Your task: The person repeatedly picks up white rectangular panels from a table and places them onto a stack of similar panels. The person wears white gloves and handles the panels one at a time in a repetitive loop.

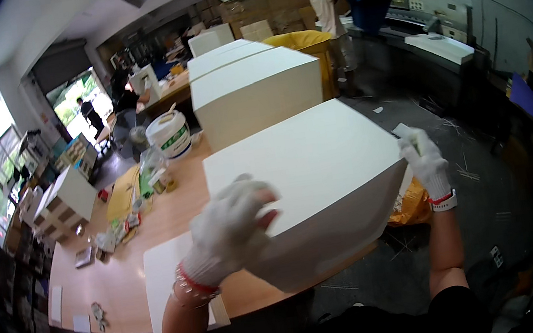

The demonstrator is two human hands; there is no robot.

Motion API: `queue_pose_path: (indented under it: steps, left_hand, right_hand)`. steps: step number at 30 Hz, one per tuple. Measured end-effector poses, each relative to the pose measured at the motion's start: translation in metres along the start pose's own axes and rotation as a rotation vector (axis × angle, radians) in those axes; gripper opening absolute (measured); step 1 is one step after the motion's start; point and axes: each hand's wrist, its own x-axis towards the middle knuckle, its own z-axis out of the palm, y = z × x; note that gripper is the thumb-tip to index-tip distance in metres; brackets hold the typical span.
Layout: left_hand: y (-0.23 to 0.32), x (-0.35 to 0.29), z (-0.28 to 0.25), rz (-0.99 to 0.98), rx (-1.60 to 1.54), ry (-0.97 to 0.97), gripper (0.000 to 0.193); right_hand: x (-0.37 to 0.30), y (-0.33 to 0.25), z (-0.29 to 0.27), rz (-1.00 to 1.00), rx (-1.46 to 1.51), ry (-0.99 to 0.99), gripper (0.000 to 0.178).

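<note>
A large white box (306, 161) stands at a slant on the near part of the table, its front face in shadow. My left hand (227, 229), in a white knitted glove with bare fingertips, is at the box's near left corner. Its fingers are bent with a gap between thumb and forefinger, and I see nothing held there. My right hand (424, 158), also gloved, closes on the box's right corner. A small white piece (402, 130) shows beside its fingertips; whether the hand holds it I cannot tell. Under my left forearm lies a flat white panel (160, 281).
More white boxes (256, 90) line the wooden table (122, 300) behind. A white bucket (169, 135), tape rolls and scraps sit to the left. An orange bag (413, 204) is below the right side. One person (329, 16) lifts dark blue sheeting; others are farther back.
</note>
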Motion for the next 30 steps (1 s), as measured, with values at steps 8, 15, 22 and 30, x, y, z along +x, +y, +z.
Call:
queue_pose_path:
  steps: [8, 15, 22, 30]
  left_hand:
    - [0.030, 0.112, 0.090, -0.052, 0.020, -0.559, 0.013]
    - [0.007, 0.107, 0.127, 0.104, -0.142, -0.358, 0.006]
    - [0.001, 0.103, 0.120, -0.131, -0.526, -0.384, 0.017]
    - [-0.002, 0.102, 0.119, -0.116, -0.379, -0.396, 0.034]
  right_hand:
    - [0.032, -0.001, 0.008, -0.584, 0.036, 0.129, 0.032]
    - [0.050, -0.035, 0.027, -0.799, 0.086, 0.145, 0.021]
    - [0.044, -0.012, 0.029, -0.789, 0.050, 0.224, 0.021]
    - [0.044, -0.012, 0.031, -0.763, 0.144, 0.252, 0.022]
